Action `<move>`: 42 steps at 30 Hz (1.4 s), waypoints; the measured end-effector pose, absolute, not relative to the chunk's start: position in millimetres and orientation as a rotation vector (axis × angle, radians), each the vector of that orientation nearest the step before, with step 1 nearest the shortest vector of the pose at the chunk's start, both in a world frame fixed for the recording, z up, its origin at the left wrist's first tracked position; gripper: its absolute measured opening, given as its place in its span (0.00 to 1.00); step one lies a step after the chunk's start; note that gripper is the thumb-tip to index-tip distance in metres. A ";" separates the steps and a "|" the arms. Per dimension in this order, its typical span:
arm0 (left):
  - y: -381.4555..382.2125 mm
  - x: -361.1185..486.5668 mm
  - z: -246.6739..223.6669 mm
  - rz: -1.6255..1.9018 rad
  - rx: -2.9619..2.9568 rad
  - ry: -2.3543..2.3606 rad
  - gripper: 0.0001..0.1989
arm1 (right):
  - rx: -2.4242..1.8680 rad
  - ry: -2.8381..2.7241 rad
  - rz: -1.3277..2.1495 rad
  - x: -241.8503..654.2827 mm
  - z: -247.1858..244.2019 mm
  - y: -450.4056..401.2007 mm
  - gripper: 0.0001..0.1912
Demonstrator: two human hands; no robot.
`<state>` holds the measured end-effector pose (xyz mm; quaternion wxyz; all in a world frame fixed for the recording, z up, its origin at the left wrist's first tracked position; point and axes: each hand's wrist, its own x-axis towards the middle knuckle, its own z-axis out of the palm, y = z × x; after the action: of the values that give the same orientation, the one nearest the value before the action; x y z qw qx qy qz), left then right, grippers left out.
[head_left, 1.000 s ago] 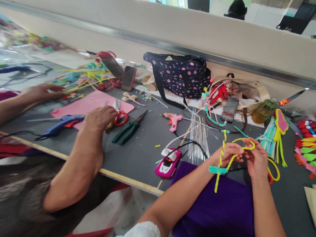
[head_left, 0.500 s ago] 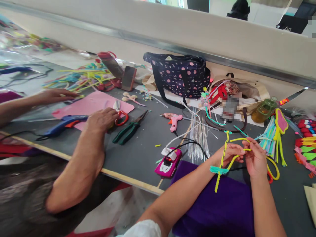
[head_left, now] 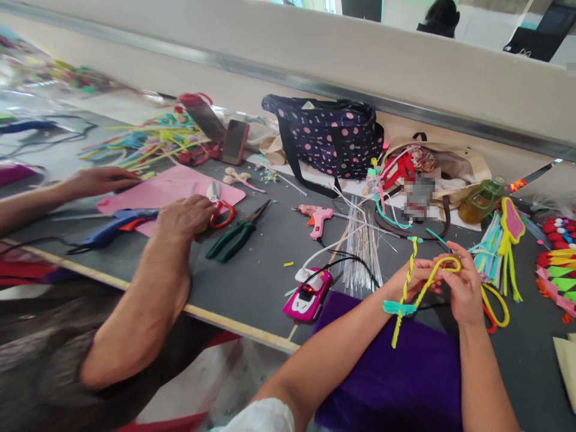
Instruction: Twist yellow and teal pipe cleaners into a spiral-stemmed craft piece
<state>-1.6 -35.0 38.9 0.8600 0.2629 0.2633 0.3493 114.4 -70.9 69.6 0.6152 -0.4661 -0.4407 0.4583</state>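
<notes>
Fingers first: the left hand [head_left: 419,279] has its fingertips closed together on the yellow fuzzy craft stem [head_left: 427,287], and the right hand [head_left: 462,285] pinches the bent loop of it between thumb and fingers, other fingers partly curled. Can't tell exactly which left fingertips grip, they overlap. The stem joins a twisted yellow upright with a teal fuzzy crosspiece [head_left: 399,308] low on it, all held up off the grey surface [head_left: 270,288], near its front edge, partly over the purple cloth [head_left: 387,372].

Writing-wise, the orange-and-red label [head_left: 518,185] near the back edge, by the green glass bottle [head_left: 483,199], is too small for me to read. White marks on the black bag [head_left: 531,45] up top are illegible too.

Left of the hands there's a bundle of thin silvery wires [head_left: 363,258], a magenta-and-white car-shaped plug block [head_left: 308,295] near the front edge, and a pink glue gun [head_left: 319,221] farther back.
</notes>
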 end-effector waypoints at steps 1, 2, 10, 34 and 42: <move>-34.7 -1.5 38.0 0.738 0.552 0.553 0.22 | -1.092 -1.040 1.040 114.2 69.5 -71.5 0.29; -34.4 -1.3 37.0 0.742 0.551 0.554 0.22 | -1.109 -1.062 1.021 114.2 69.1 -71.9 0.29; -32.3 1.2 29.6 0.772 0.565 0.556 0.20 | -1.288 -1.153 0.874 115.6 59.9 -70.5 0.13; -34.1 -0.1 40.0 1.000 0.543 0.608 0.14 | -1.087 -1.773 -0.275 106.2 57.3 -81.4 0.15; -34.8 -2.8 45.3 1.038 0.531 0.598 0.14 | -0.978 -1.884 -0.252 95.4 62.1 -86.3 0.16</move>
<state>-2.8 -34.8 45.3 0.7929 0.2470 0.2779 0.4828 95.4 -86.3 62.1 0.4809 -0.4012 -0.7727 -0.1033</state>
